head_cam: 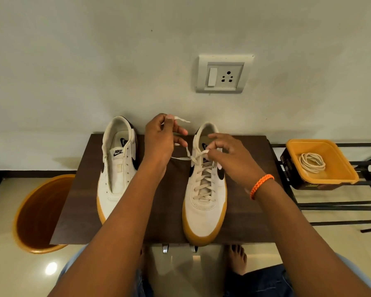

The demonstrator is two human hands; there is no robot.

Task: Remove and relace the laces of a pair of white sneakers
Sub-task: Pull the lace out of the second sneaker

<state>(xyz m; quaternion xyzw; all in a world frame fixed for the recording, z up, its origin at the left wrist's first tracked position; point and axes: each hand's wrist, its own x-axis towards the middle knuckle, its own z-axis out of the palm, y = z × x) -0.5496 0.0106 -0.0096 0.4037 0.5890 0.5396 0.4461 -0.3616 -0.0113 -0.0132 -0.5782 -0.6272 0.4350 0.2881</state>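
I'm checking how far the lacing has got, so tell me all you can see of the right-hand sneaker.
The right-hand sneaker is white with a gum-coloured sole and dark side swooshes. It stands flat on the dark wooden table, toe toward the person. A flat cream lace criss-crosses its eyelets; the left hand and right hand each pinch a loose end.

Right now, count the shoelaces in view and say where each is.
2. One lace is threaded through the right sneaker, its ends held by both hands. One coiled lace lies in the orange tray. Others may be hidden.
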